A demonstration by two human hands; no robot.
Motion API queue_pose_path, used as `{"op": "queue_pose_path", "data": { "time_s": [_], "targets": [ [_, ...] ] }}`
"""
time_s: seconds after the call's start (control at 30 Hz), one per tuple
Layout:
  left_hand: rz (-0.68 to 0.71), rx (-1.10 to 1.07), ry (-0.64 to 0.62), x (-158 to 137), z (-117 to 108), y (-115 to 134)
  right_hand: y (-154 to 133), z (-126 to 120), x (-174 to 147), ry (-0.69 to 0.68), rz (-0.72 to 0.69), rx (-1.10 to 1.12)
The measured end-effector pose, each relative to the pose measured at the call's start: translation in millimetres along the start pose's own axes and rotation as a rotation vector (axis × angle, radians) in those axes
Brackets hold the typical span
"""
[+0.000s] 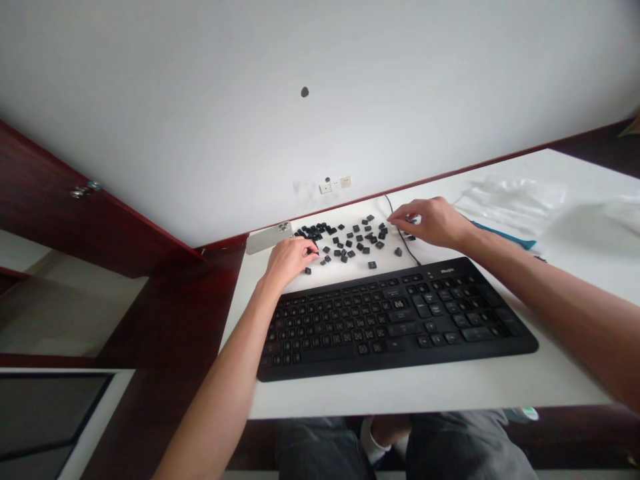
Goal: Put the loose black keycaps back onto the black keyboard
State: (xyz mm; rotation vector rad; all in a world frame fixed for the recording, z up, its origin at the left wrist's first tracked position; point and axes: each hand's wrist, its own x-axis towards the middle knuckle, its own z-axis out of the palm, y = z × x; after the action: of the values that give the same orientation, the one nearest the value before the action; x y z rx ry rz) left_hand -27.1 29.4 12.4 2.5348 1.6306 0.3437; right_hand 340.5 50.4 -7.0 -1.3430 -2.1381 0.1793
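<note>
Black plastic shows at the fingertips of my left hand (290, 259), where thumb and forefinger are curled close together at the near left edge of a scatter of loose keycaps (366, 251); whether I have one of them pinched or merely touch it, I cannot tell. My right hand (434, 221) is poised at the other end of the scatter, thumb and fingertips drawn near each other in a loop beside the thin dark cable (409, 251); the tips are too small for me to tell whether they meet or hold anything. Between my hands the keycaps lie loose on the white table (380, 398), bunched tightly by my left fingers, more spread out toward the middle, with a few partly behind my right hand. Just in front of them, nearer to me, rests the black keyboard (327, 354), slightly slanted, rows of keys in place, the cable meeting its far edge. A pale phone (265, 239) lies beyond my left hand at the table's edge, camera lenses upward. Past my right wrist are a crumpled clear plastic bag (515, 200) and a blue strip (507, 237). Behind stands a white wall (200, 100) with sockets (346, 181) low down, and off left a dark red door (60, 207).
</note>
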Motion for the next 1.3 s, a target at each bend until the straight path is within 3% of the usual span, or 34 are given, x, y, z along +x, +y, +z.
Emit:
{"op": "queue_pose_path", "data": {
  "time_s": [0.23, 0.47, 0.6, 0.73, 0.87, 1.03, 1.13, 1.3],
  "targets": [
    [0.010, -0.124, 0.080, -2, 0, 4, -3, -5, 1, 0.006, -0.047, 0.027],
    [-0.042, -0.186, 0.054, -1, 0, 0, -48, -6, -6, -0.310, -0.341, 0.223],
    [-0.042, -0.176, 0.055, 0, 1, -1, -58, 3, -11, -0.424, -0.358, 0.262],
    [-0.024, -0.188, 0.043, 1, 0, -1, -58, 8, -12, -0.455, -0.307, 0.207],
    [-0.036, -0.210, 0.048, 0, 0, -4, -60, -5, -9, -0.411, -0.281, 0.184],
    [-0.023, -0.147, 0.039, 0, 1, -8, -62, -46, -18, -0.124, -0.102, 0.182],
    [-0.038, -0.155, 0.035, 0, 2, -8, -58, -63, -50, -0.037, -0.003, 0.168],
    [0.016, -0.138, 0.057, 1, 1, -6, -45, -73, -118, -0.088, 0.098, 0.143]
  ]
}}
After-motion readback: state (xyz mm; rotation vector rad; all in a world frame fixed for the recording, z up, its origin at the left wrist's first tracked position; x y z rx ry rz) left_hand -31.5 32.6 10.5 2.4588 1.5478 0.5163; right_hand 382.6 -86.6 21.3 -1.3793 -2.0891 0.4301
